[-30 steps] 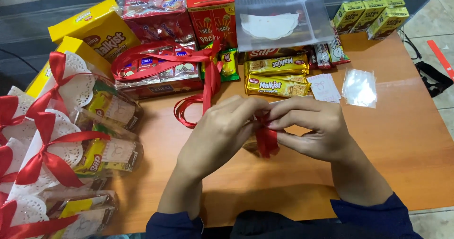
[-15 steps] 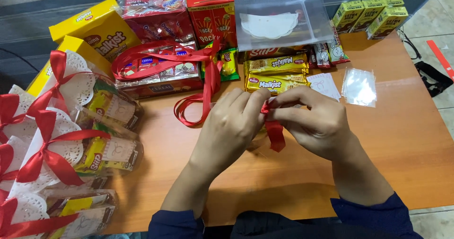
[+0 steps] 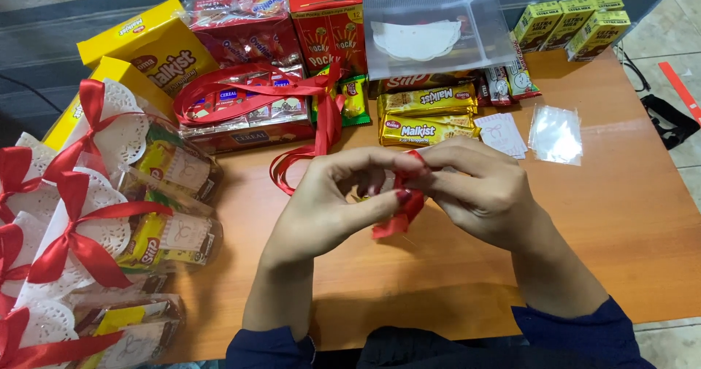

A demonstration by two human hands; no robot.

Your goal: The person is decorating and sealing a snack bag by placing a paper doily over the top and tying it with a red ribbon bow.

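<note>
My left hand (image 3: pixel 332 197) and my right hand (image 3: pixel 478 190) meet above the middle of the wooden table (image 3: pixel 621 223). Both pinch a short piece of red ribbon (image 3: pixel 400 212), which is folded between my fingertips and hangs down a little below them. A longer coil of red ribbon (image 3: pixel 292 95) lies loose on the table behind my left hand, draped over a flat snack pack.
Several wrapped snack bundles with red bows and white doilies (image 3: pixel 95 215) line the left edge. Yellow and red snack boxes (image 3: pixel 241 33), a clear plastic box (image 3: pixel 434 36), wafer packs (image 3: pixel 427 117), small green drink cartons (image 3: pixel 569 22), clear bags (image 3: pixel 555 131) and white cards (image 3: pixel 502 134) stand behind.
My hands have lifted slightly and shifted the ribbon piece; its loose end, which hung lower before, is now gathered closer under my fingertips.
</note>
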